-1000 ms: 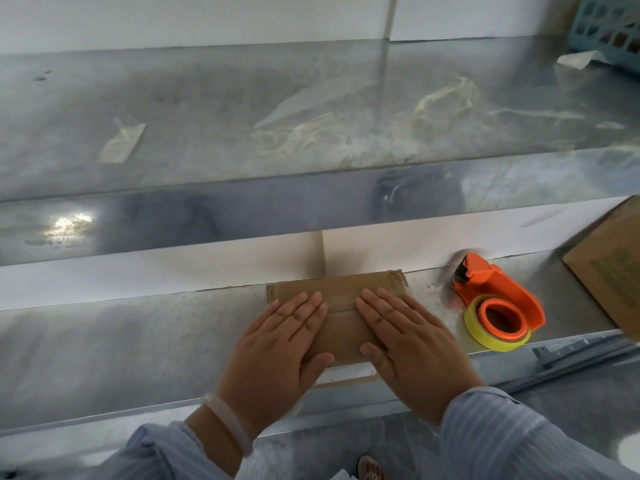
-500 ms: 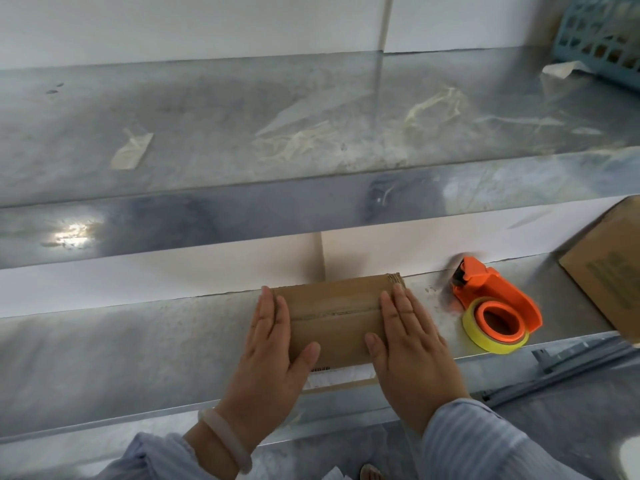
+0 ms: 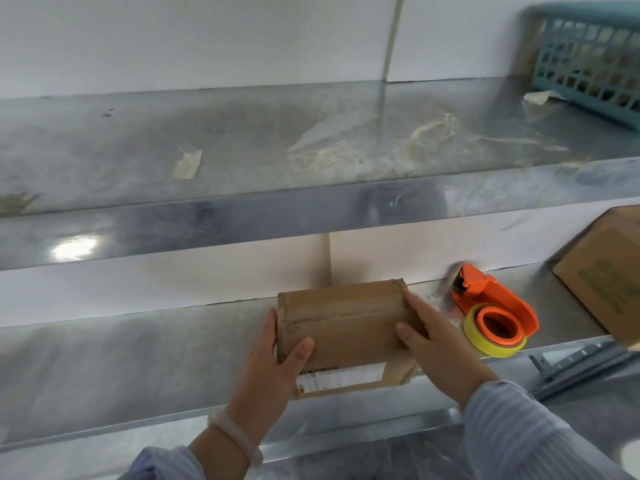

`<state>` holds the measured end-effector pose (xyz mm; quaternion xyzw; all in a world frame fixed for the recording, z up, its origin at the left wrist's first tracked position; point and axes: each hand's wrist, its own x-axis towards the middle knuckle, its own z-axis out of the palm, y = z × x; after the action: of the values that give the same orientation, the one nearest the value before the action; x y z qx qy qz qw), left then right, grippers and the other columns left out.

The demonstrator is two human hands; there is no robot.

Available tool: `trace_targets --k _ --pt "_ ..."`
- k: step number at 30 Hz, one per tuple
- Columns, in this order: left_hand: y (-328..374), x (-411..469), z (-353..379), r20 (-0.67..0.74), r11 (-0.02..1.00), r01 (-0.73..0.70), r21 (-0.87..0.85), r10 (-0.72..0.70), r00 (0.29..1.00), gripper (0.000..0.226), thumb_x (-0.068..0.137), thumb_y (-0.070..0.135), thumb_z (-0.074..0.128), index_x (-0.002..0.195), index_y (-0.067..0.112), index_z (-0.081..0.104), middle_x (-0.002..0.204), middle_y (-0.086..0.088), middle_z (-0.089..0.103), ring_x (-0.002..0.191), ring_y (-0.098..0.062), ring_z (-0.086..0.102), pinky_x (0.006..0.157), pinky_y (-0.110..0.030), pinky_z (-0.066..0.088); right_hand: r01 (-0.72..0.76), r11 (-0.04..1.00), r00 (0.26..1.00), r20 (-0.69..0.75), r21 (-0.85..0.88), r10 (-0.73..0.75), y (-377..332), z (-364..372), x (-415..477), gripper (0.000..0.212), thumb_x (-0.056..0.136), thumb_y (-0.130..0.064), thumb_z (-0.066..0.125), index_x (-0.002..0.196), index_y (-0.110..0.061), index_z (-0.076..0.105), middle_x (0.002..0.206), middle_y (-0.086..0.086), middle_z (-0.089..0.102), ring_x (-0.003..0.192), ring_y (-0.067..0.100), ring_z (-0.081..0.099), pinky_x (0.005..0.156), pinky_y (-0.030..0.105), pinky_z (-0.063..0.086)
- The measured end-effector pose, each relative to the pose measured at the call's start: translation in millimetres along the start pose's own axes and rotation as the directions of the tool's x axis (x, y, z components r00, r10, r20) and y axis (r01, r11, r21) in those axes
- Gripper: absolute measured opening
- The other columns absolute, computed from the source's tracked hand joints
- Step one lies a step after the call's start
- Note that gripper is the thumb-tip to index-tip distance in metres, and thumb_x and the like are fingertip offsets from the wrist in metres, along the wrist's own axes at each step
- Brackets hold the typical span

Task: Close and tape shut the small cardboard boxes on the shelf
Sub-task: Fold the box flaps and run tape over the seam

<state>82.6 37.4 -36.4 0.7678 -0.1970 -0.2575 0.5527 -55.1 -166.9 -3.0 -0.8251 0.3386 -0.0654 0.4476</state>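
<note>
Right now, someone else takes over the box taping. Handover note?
Left hand: gripping the small box's left end, thumb on top.
Right hand: gripping its right end.
Box: on the lower shelf, flaps shut, tape along the top seam.
Tape dispenser: to the box's right, untouched.
Large carton: far right.
Left: can't tell whether more boxes remain.

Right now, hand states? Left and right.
Left hand: gripping the left end of the small cardboard box, thumb on top.
Right hand: gripping the box's right end.
</note>
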Motion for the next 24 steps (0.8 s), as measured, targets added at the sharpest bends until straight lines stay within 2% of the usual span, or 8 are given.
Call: trace_targets --k 3,7,9,15,17,19,22,24 --pt "-1.6 -2.3 -12.8 0.003 0.986 -0.055 0.156 0.055 0.998 0.070 0.078 0.064 0.067 0.141 0.040 0.045 0.122 0.011 0.064 0.110 -0.009 0.062 0.091 -0.033 0.056 -0.027 0.984 0.989 -0.136 0.176 0.051 2.0 -2.1 -4.3 0.055 0.096 -0.026 0.061 0.144 -0.038 0.038 0.129 -0.008 0.053 0.115 0.010 0.055 0.094 0.031 0.048" --pt "10.4 14.6 -25.8 0.069 0.944 -0.176 0.278 0.163 0.984 0.063 0.081 0.041 0.074 0.139 0.033 0.048 0.125 0.014 0.053 0.116 -0.010 0.053 0.103 -0.033 0.045 -0.085 0.977 0.987 -0.114 0.195 0.109 7.0 -8.8 -4.6 0.049 0.092 -0.029 0.065 0.137 -0.036 0.045 0.126 -0.001 0.054 0.098 0.014 0.060 0.076 0.029 0.054" --pt "16.0 26.2 -29.2 0.000 0.939 -0.141 0.315 0.149 0.989 0.068 0.083 0.033 0.075 0.143 0.032 0.044 0.126 0.005 0.041 0.115 -0.014 0.050 0.106 -0.034 0.043 -0.110 0.945 0.988 -0.068 0.308 0.138 7.4 -9.2 -8.0 0.035 0.089 -0.020 0.069 0.120 -0.028 0.055 0.122 -0.001 0.058 0.089 0.019 0.066 0.066 0.033 0.058" --pt "3.9 6.7 -12.3 -0.319 0.971 -0.125 0.202 0.186 0.930 0.062 0.078 0.038 0.077 0.129 0.035 0.043 0.116 0.009 0.035 0.108 -0.012 0.046 0.101 -0.043 0.047 -0.215 0.844 0.950 -0.094 0.491 0.297 5.9 16.5 -26.0 0.043 0.075 -0.022 0.083 0.106 -0.014 0.053 0.109 0.013 0.061 0.062 0.022 0.068 0.061 0.046 0.061" --pt "-8.2 -18.5 -1.4 -0.214 0.968 -0.194 0.160 0.226 0.950 0.065 0.072 0.060 0.070 0.126 0.045 0.037 0.120 0.024 0.034 0.112 -0.002 0.045 0.097 -0.039 0.050 -0.237 0.783 0.938 -0.075 0.575 0.339 1.3 32.8 -33.9 0.045 0.072 -0.021 0.084 0.102 -0.014 0.050 0.107 0.020 0.059 0.056 0.021 0.065 0.060 0.050 0.060" --pt "-21.9 -38.1 8.3 -0.047 0.941 -0.272 0.202 0.287 0.957 0.080 0.068 0.081 0.059 0.136 0.052 0.028 0.134 0.034 0.023 0.127 0.004 0.036 0.099 -0.029 0.048 -0.247 0.785 0.944 -0.041 0.569 0.327 -9.0 50.5 -46.7 0.045 0.074 -0.021 0.083 0.102 -0.018 0.048 0.105 0.017 0.059 0.065 0.026 0.068 0.059 0.045 0.060" --pt "-34.0 -48.7 7.8 0.038 0.912 -0.291 0.289 0.293 0.955 0.100 0.057 0.094 0.055 0.142 0.058 0.017 0.152 0.027 0.000 0.142 -0.003 0.020 0.111 -0.030 0.037 -0.242 0.876 0.965 0.010 0.418 0.262 -20.8 72.5 -61.2 0.041 0.080 -0.032 0.079 0.104 -0.030 0.046 0.101 0.009 0.059 0.066 0.025 0.071 0.059 0.041 0.061" --pt "-32.4 -46.4 -2.8 0.030 0.910 -0.283 0.303 0.288 0.957 0.092 0.056 0.094 0.054 0.137 0.061 0.024 0.152 0.029 0.002 0.141 -0.006 0.023 0.112 -0.036 0.039 -0.227 0.932 0.974 0.085 0.281 0.212 -22.0 78.0 -63.2 0.037 0.083 -0.046 0.072 0.104 -0.038 0.043 0.101 0.003 0.060 0.066 0.018 0.070 0.062 0.035 0.061"
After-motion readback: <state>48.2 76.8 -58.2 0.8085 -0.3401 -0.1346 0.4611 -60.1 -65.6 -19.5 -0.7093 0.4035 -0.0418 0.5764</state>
